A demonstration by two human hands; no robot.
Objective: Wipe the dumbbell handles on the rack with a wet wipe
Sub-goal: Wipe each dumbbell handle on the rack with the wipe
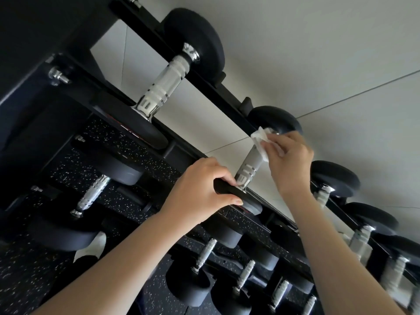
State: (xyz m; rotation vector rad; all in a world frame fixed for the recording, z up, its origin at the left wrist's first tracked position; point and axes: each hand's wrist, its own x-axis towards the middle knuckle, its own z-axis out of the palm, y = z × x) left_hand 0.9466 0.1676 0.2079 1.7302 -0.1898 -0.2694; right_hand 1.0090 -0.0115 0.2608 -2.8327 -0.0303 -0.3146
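A black rack [204, 71] holds rows of black-headed dumbbells with chrome knurled handles. On the top row, my right hand [288, 160] presses a crumpled white wet wipe [261, 139] against the far end of one dumbbell's handle [250, 165], close to its far head [275, 120]. My left hand [200, 192] grips the near black head [236, 196] of that same dumbbell, thumb under its rim. To the left on the same row lies a larger dumbbell with its handle [163, 83] bare.
More dumbbells sit to the right on the top row [334, 180] and on the lower rows [93, 194]. Black speckled rubber floor [27, 269] lies below the rack, and a white tiled wall [318, 53] stands behind it. A white sock [93, 246] shows at lower left.
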